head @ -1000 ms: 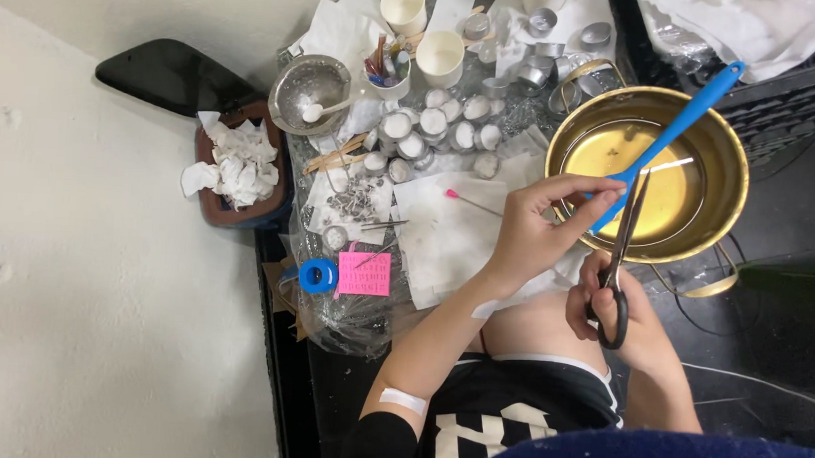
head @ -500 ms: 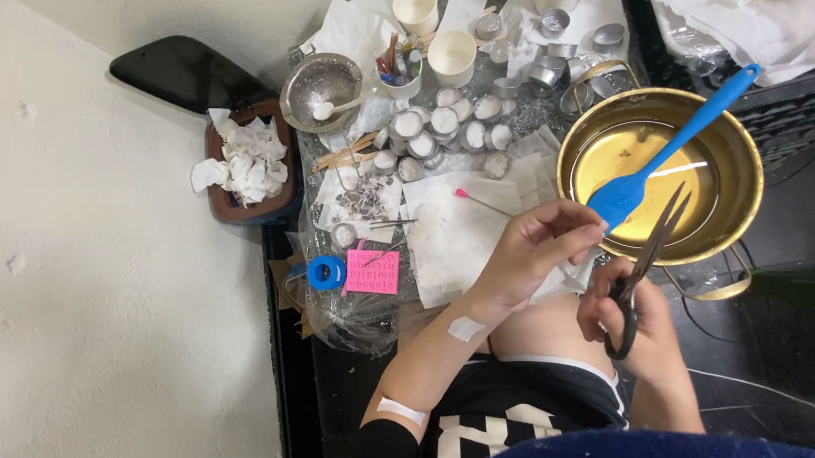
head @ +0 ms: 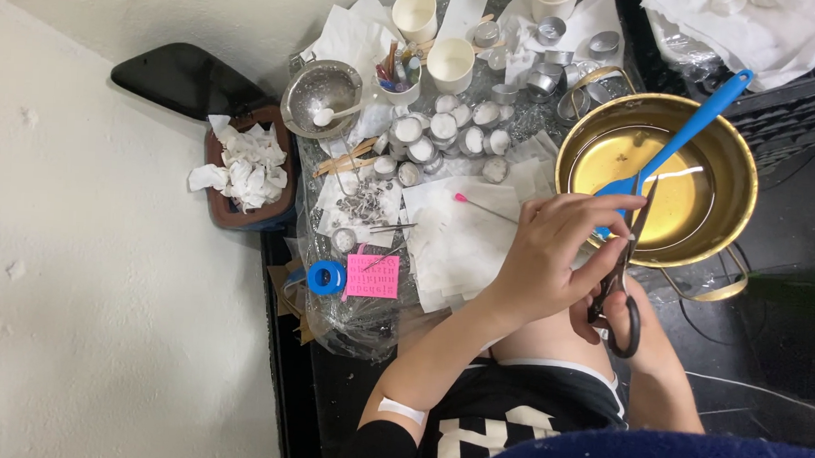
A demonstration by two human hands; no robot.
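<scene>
Head view: the right hand (head: 633, 318) grips black metal scissors (head: 619, 280), while the left hand (head: 552, 257) pinches something tiny steady at the blades, above the round gold pot (head: 739, 197).

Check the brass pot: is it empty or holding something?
Holding something: yellow liquid covers the bottom of the brass pot, with a blue spatula leaning in it.
</scene>
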